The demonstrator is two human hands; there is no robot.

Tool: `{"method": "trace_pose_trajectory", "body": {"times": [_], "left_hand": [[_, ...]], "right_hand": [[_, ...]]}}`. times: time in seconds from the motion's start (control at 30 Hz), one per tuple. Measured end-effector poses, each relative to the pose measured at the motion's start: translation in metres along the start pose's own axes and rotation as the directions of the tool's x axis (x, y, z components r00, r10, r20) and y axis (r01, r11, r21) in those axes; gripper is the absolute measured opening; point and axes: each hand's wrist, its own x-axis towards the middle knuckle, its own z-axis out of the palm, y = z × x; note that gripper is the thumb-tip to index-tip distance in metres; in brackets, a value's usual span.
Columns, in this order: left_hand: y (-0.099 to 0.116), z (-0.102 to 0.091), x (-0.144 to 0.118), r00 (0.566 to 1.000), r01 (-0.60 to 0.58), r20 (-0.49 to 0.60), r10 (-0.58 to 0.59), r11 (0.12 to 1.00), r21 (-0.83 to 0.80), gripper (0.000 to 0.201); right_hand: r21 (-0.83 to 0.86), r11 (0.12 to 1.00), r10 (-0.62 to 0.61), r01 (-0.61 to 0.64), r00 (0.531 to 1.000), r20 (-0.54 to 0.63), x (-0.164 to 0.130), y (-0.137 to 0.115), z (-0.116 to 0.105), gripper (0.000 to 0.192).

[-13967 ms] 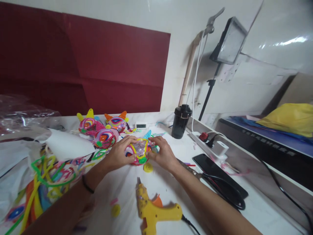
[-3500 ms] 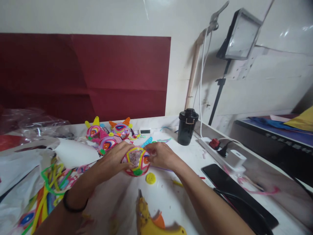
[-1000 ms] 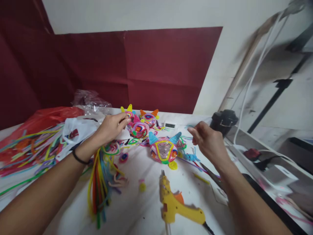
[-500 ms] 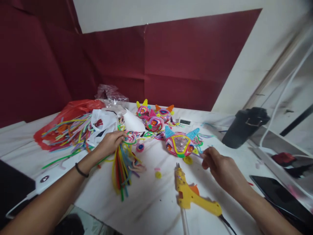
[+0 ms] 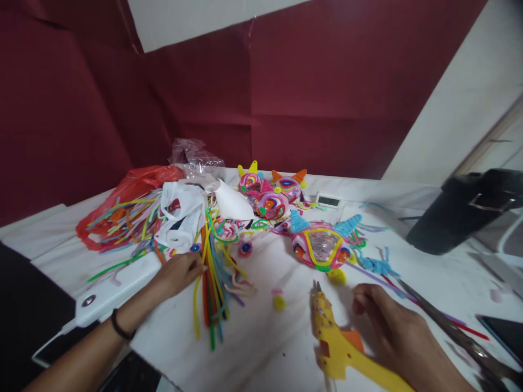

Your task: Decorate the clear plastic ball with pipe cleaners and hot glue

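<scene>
A white counter [image 5: 261, 348] carries the craft clutter. Taking the finished ornament [image 5: 321, 249] with blue horns as landmark: just in front of it lies a yellow glue gun [image 5: 341, 345], nozzle pointing toward it, with a small yellow coil [image 5: 337, 276] between them. Behind it and to its left sit three more ornaments [image 5: 269, 191] and a small digital clock [image 5: 329, 200]. Well to its left lies a bundle of coloured pipe cleaners [image 5: 212, 277], and farther left a white bag [image 5: 180, 218] and a red bag [image 5: 131, 188]. To its right stands a black cup [image 5: 461, 212]; scissors [image 5: 453, 332] lie nearer on that side.
</scene>
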Motion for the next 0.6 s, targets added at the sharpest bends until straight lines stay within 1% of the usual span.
{"method": "trace_pose_trajectory", "body": {"times": [0.1,0.2,0.3,0.37,0.47,0.53,0.6], "left_hand": [[-0.002,0.004,0.002,1.000,0.019,0.011,-0.018,0.997,-0.081,0.034],[-0.005,-0.001,0.003,0.998,0.059,0.015,-0.058,0.986,-0.155,0.035],[-0.007,-0.009,0.005,0.995,0.103,0.007,-0.104,0.973,-0.208,0.034],[-0.009,-0.010,0.007,0.993,0.115,-0.011,-0.121,0.966,-0.231,0.034],[-0.013,-0.001,0.012,0.984,0.140,-0.069,-0.163,0.956,-0.257,0.041],[-0.017,0.010,0.016,0.978,0.166,-0.078,-0.195,0.945,-0.282,0.050],[-0.023,0.022,0.020,0.978,0.156,-0.097,-0.184,0.957,-0.246,0.056]], "right_hand": [[-0.003,1.000,-0.028,0.028,0.999,0.027,-0.002,-0.001,0.002,0.013],[0.003,0.997,-0.082,0.082,0.996,0.037,-0.004,0.003,0.002,0.010],[-0.030,0.988,-0.150,0.149,0.988,-0.028,-0.004,0.008,0.000,0.009],[-0.057,0.983,-0.176,0.172,0.982,-0.063,-0.003,0.008,-0.001,0.009],[-0.085,0.981,-0.183,0.176,0.980,-0.082,-0.001,0.002,-0.003,0.010],[-0.114,0.979,-0.182,0.171,0.978,-0.102,0.002,-0.004,-0.004,0.011],[-0.143,0.973,-0.200,0.182,0.972,-0.123,0.005,-0.009,-0.005,0.012]]}}
